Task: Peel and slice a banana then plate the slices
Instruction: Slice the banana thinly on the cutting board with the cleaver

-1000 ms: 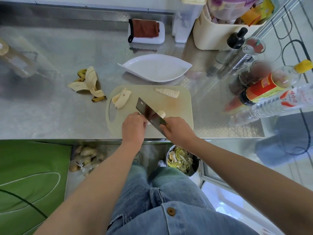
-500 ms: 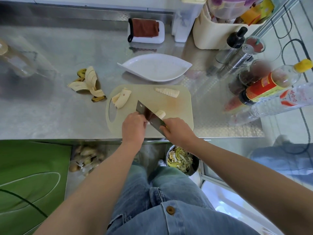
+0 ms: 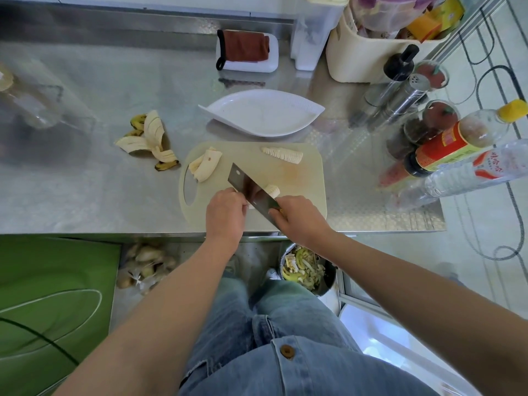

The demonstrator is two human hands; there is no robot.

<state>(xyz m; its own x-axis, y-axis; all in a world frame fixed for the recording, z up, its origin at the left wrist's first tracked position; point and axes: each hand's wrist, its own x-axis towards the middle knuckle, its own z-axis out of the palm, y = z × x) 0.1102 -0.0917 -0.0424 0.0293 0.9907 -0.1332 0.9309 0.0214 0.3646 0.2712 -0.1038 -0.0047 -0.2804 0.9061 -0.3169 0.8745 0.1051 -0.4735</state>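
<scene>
A beige cutting board [image 3: 308, 178] lies on the steel counter. My right hand [image 3: 300, 218] grips the handle of a cleaver [image 3: 248, 187] whose blade stands on a peeled banana piece [image 3: 273, 190]. My left hand [image 3: 225, 215] holds that piece from the left, fingers curled beside the blade. A row of cut slices [image 3: 283, 154] lies at the board's far right. Two peeled banana pieces [image 3: 205, 165] lie at its far left. A white leaf-shaped plate [image 3: 263, 112] stands just behind the board, with nothing on it.
Banana peel [image 3: 148, 141] lies on the counter left of the board. Bottles and spice jars [image 3: 445, 144] crowd the right side. A brown cloth on a white tray [image 3: 245, 50] sits at the back. A bowl of scraps [image 3: 303, 267] stands below the counter edge.
The cleaver has shifted slightly left along the banana piece between cuts. Both hands stay in nearly the same place.
</scene>
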